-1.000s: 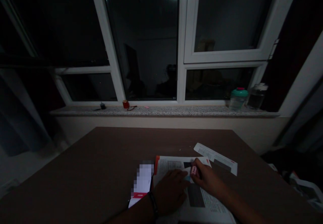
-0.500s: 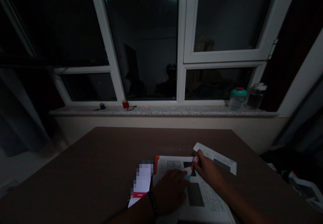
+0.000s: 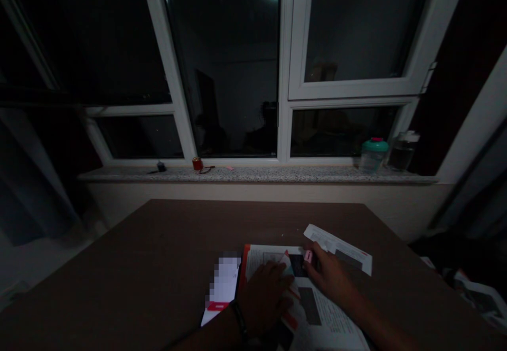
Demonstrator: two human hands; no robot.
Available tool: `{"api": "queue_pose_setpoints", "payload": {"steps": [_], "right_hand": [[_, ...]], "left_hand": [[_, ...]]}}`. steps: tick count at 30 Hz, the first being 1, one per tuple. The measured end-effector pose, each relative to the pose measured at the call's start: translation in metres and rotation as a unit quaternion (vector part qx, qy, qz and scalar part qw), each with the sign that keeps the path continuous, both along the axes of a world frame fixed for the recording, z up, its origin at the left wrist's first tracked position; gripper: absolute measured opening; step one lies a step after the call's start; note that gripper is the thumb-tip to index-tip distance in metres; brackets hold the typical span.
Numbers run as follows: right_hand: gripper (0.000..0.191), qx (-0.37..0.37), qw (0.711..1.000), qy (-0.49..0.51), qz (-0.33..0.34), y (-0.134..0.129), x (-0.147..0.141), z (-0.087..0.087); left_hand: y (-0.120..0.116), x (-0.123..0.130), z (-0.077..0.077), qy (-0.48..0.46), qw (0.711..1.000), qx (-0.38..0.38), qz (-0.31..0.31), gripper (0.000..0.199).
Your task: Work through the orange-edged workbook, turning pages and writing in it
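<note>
My left hand [image 3: 268, 297], with a dark band at its wrist, lies with fingers outstretched over a folded sheet [image 3: 291, 290] with red-orange printing. Under that sheet is a printed paper [image 3: 338, 309], a newspaper or magazine, with text columns and dark pictures. Between the fingers of my right hand [image 3: 330, 272] is a small pink block-like object [image 3: 308, 256]; its exact kind is unclear. This hand rests at the upper right edge of the printed paper. Just beyond it lies a separate strip of printed paper [image 3: 358, 253].
A phone [image 3: 225, 280] with a bright, pixelated screen lies left of the papers on the brown table [image 3: 158, 256]. A shaker bottle [image 3: 373, 154] and a clear bottle [image 3: 402, 151] stand on the windowsill [image 3: 269, 173], with a small red container [image 3: 197, 163] further left.
The folded sheet under my left hand has shifted, its pointed corner now upward and more red-orange printing showing. My right hand has drawn slightly away rightward and down, with the pink object turned.
</note>
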State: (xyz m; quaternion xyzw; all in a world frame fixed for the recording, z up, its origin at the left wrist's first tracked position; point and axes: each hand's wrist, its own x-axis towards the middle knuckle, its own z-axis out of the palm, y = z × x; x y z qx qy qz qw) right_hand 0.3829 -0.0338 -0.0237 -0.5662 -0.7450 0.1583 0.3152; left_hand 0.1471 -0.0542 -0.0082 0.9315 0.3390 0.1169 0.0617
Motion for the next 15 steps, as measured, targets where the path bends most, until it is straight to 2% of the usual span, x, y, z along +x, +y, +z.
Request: {"api": "queue_pose_setpoints", "payload": {"steps": [3,6,11,15], "right_hand": [[0.018,-0.010,0.996,0.034,0.077,-0.008,-0.008,0.007],[0.023,-0.034,0.985,0.066,0.155,-0.015,-0.013,0.012],[0.025,-0.030,0.982,0.042,0.180,-0.014,-0.007,0.012],[0.027,-0.002,0.985,-0.012,0.175,-0.007,0.001,0.011]], "left_hand": [[-0.002,0.002,0.005,0.003,1.000,-0.004,0.019,0.044],[-0.004,0.005,0.008,0.001,0.999,-0.009,0.034,0.052],[-0.003,0.003,0.002,-0.016,0.999,-0.020,0.043,0.045],[0.001,-0.003,-0.003,-0.022,0.999,-0.021,0.019,0.045]]}}
